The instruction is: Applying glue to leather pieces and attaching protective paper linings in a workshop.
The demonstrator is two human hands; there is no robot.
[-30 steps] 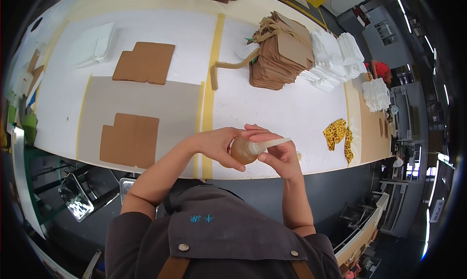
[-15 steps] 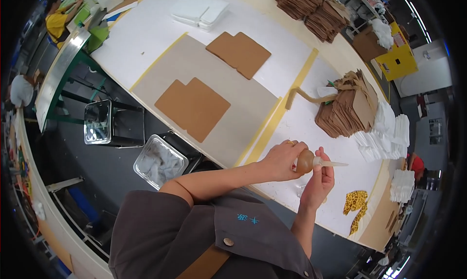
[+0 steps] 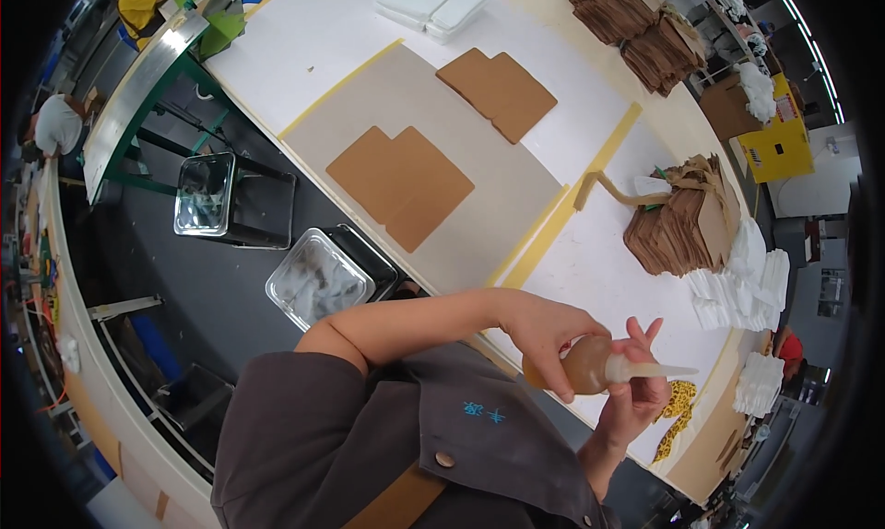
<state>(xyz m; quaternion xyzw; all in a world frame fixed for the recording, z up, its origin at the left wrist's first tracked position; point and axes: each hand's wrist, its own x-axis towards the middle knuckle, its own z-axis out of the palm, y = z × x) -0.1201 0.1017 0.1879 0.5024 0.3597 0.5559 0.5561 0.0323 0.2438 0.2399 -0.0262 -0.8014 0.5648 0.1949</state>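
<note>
My left hand (image 3: 548,340) wraps round a squeeze bottle (image 3: 590,368) of amber liquid near the table's front edge. Its white tapered nozzle (image 3: 668,370) points right. My right hand (image 3: 634,400) grips around the neck, with two fingers raised behind it. To the upper left, one brown flat cut piece (image 3: 401,188) lies on a grey sheet (image 3: 332,114); another brown piece (image 3: 498,94) lies beyond it. Yellow spotted fabric scraps (image 3: 680,405) are just right of my right hand.
A tied brown stack (image 3: 678,225) with trailing strap and white bundles (image 3: 756,285) sit at right. More brown stacks (image 3: 654,50) and white pads (image 3: 429,8) are farther back. Metal-topped stools (image 3: 318,276) stand left of the table. Co-workers (image 3: 138,4) work at far left.
The view has swung left along the table. The bottle and both my hands now sit lower and further right in the picture, with the nozzle pointing more squarely right.
</note>
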